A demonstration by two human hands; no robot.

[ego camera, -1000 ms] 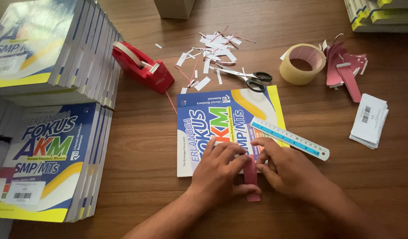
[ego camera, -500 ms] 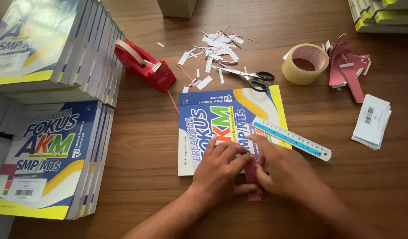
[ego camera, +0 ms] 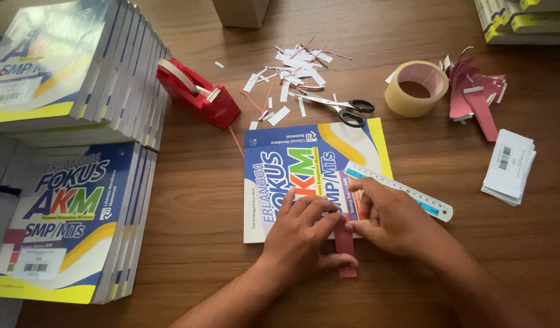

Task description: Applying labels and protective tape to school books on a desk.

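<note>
2 hands [ego camera: 353,228], matte red strip [ego camera: 345,246], glossy book [ego camera: 304,164]

Red tape dispenser [ego camera: 198,93] sitting on the wooden table [ego camera: 188,212], just right of two stacks of workbooks [ego camera: 67,152] occupying the left side. White and red paper scraps [ego camera: 292,76] lying scattered at the far middle, with black-handled scissors [ego camera: 340,108] resting at their near edge. Roll of clear tape [ego camera: 416,88] standing beside a pile of red strips [ego camera: 474,97]. Small stack of barcode labels [ego camera: 509,166] lying at the right.
</note>
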